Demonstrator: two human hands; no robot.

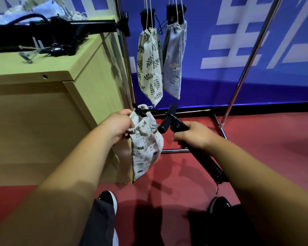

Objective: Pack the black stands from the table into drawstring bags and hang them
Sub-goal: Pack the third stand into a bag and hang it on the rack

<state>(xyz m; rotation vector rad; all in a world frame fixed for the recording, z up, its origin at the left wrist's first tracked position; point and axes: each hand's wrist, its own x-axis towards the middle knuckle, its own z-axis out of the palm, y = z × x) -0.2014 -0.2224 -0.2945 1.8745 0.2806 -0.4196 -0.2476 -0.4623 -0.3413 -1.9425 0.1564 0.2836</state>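
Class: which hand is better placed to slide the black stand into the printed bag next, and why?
Likely right: the right hand grips the black stand, its top beside the bag mouth, while the left hand holds that mouth.

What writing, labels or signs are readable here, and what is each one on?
Banner: large white characters, cut off at the picture's edges; none reads whole.
Cartoon bag: tiny marks among the drawings, too small to read.
Leaf bag: leaf print only, no text.
Flower bag: flower print only, no text.
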